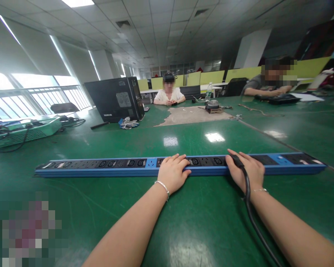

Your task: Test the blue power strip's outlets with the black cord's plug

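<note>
Left hand [173, 171]: palm down across the strip [86, 172], fingers spread loosely over its top; seems to steady it rather than clamp it.
Right hand [249, 172]: closed on the plug [236, 161], thumb side against the strip; the strip probably gives it a rest.
Plug: its face is hidden; cannot tell whether it sits in a socket.
Cable [248, 198]: black, drops from the plug over the wrist and out at the near edge of view, lying between the forearms.
Strip: long, blue, sockets up, crosswise on the green table [100, 202]; this likely keeps the sockets in both hands' reach.
Ends: left end short of the basket [41, 129], right end near the table seam [261, 131].
Room: a band of tabletop separates strip from gloves [128, 123], tower [111, 100] and tan patch [192, 114]; another lies on the near side.
Far side: two people seated, well apart from the strip.
</note>
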Available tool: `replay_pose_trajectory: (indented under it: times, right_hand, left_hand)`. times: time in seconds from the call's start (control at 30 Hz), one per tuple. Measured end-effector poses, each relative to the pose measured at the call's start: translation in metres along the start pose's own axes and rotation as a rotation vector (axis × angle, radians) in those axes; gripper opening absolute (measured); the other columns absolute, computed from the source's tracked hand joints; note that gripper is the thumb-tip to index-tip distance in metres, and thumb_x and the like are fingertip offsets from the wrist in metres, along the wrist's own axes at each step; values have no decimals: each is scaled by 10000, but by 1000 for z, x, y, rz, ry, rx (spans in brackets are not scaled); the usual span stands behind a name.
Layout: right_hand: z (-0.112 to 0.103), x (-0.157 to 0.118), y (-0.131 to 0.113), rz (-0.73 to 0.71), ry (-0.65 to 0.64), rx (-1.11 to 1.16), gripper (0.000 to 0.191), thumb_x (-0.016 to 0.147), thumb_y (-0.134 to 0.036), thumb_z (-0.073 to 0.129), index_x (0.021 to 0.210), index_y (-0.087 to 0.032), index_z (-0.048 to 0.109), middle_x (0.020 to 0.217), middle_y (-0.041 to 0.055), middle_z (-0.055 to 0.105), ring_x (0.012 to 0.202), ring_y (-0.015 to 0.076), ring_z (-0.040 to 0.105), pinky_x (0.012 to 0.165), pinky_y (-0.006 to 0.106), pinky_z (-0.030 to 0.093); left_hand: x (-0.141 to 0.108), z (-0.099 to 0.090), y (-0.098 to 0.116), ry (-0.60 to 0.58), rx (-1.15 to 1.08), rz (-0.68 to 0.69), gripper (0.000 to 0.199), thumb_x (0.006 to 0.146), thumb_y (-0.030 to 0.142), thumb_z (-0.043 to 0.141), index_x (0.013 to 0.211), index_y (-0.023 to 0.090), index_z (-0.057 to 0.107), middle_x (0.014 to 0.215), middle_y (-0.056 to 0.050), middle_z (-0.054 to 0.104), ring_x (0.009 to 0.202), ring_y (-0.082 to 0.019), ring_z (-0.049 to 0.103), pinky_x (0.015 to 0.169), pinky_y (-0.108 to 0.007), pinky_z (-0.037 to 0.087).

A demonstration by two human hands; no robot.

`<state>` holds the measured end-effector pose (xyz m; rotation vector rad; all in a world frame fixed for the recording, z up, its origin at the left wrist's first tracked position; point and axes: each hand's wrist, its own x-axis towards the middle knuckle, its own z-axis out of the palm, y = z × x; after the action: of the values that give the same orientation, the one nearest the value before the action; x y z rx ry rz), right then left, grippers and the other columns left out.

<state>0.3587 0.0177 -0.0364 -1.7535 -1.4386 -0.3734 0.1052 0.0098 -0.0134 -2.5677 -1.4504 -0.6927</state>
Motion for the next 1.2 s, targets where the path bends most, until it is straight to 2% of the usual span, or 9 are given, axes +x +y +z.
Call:
replay_pose_trajectory:
  times: [0.13,0.6,0.8,0.97,1.2]
  right_hand:
    - [0,-1,-2,0,8,7,362,811,-459,454,1018,-269,683,927,63,675,1038,251,562,945,450,338]
    - [3,2,0,29,-7,63,352,804,-442,448,987,-260,687,947,43,687,1024,222,573,958,421,317]
    - [1,2,1,-18,-23,48,354,815,-457,436,994,-263,671,985,41,690,1044,223,572,962,430,316]
    - [-2,3,-1,-26,-6,73,367,804,-447,457,1051,-245,639,993,43,692,955,225,599,930,417,344]
    - [-3,6,2,-54,-18,115,351,800,-471,431,889,-236,675,853,43,702,841,220,628,885,410,387]
  left_hand:
    - [1,-3,1,-20,27,31,287,867,401,478,1136,321,534,1322,30,534,1236,-201,439,1018,-407,340]
    - [2,2,-1,11,29,94,248,861,356,506,1102,310,541,1305,19,541,1214,-221,451,992,-419,354]
    - [2,2,0,13,18,92,250,870,346,491,1112,310,539,1308,17,537,1218,-212,446,1006,-420,344]
    - [2,1,-1,6,21,89,255,871,358,488,1119,318,537,1302,23,543,1216,-217,449,1000,-424,349]
    - [3,2,-1,-3,26,98,259,879,358,474,1127,336,543,1311,18,531,1217,-214,445,999,-424,350]
